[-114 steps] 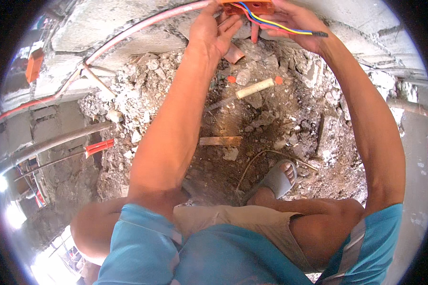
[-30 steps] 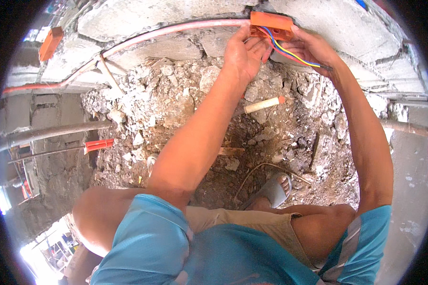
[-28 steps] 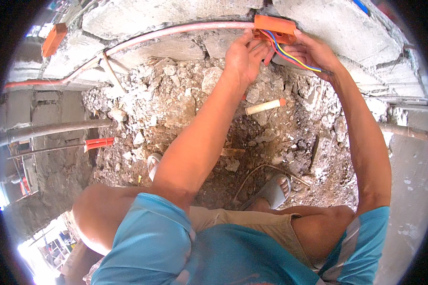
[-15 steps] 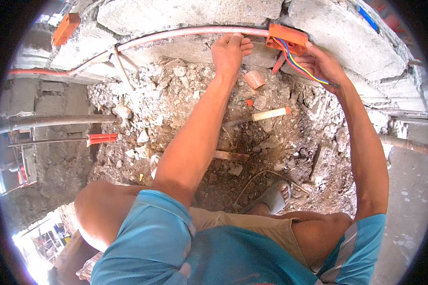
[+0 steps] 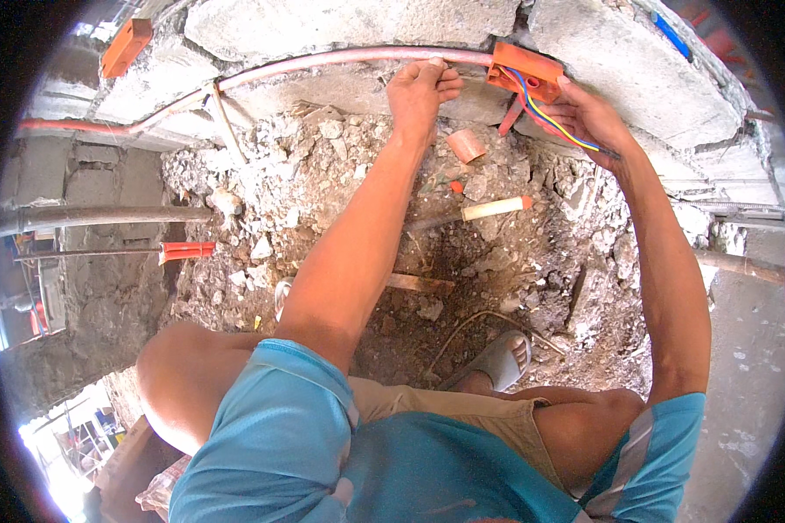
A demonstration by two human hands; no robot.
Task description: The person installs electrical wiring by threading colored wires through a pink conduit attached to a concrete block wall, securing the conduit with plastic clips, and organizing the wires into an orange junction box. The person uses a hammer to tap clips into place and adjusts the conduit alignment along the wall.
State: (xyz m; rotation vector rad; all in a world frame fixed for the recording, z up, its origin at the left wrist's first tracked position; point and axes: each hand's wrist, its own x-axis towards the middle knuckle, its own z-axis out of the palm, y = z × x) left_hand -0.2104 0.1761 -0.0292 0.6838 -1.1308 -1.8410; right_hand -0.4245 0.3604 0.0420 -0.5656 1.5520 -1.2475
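Box [image 5: 527, 61] against wall [image 5: 349, 26]: pipe [image 5: 349, 56] apparently joined at left; wires [image 5: 542, 115] below seem unconnected. Right hand [image 5: 593, 113]: fingers gripping box's right end. Left hand [image 5: 417, 94], left of box: fingers curled, pinch on pipe unclear.

On my remote feed I saw a wall of rough grey blocks [image 5: 349, 28] curving across the top, joints cracked and dark. Ground [image 5: 279, 196]: broken rubble over brown soil. To the right I noted a smoother grey wall [image 5: 741, 375], pale-spotted; to the left, another block wall [image 5: 105, 296]. Strong white light came through an opening [image 5: 52, 475] at lower left.
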